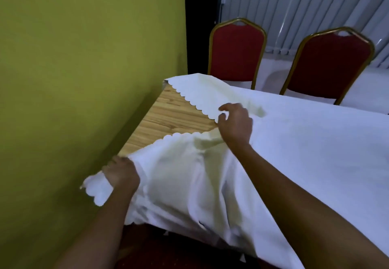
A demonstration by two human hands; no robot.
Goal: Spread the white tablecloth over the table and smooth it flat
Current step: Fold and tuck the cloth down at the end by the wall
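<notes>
The white tablecloth (pixel 294 142) covers most of the wooden tabletop (pixel 168 117) — its left end bare. Left hand (pixel 121 174) grips the bunched near corner, fingers clamped on it; right hand (pixel 235 123) pinches the scalloped edge — fingers curled

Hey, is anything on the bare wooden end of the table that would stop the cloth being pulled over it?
Nothing visible does. The bare wood of the table beside the green wall has no object on it. The left hand and right hand hold the tablecloth at its scalloped edge.
</notes>
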